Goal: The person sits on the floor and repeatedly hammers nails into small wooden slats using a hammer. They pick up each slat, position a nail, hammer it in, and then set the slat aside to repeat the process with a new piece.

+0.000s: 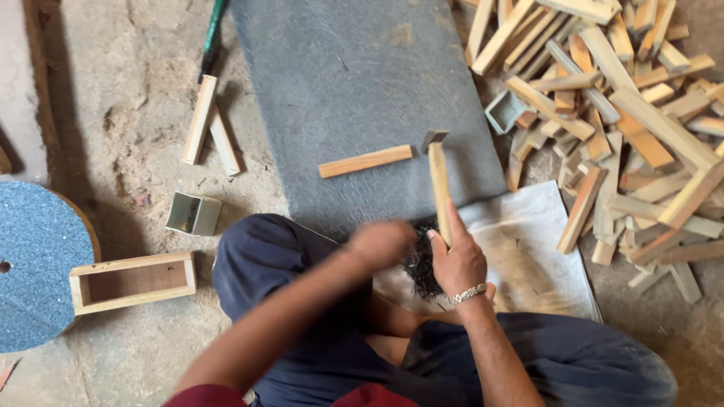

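One hammer (440, 181) upright, head away; grip seemingly firm.

A dusty floor (143, 120) of bare, sandy earth or concrete is seen from above, strewn with sawdust. A dark grey slab (354, 83) is laid on it, reaching from the top edge of the view towards the middle. Beside the slab's right edge a large heap of cut wooden offcuts (633, 113) is piled on the floor. A pale sheet (543, 249) is spread at the slab's lower right corner. At the left edge a round blue-grey disc (34, 264) is partly seen, with an open wooden box (132, 283) just beside it. Soft, even daylight is cast throughout; hard shadows are hardly formed.
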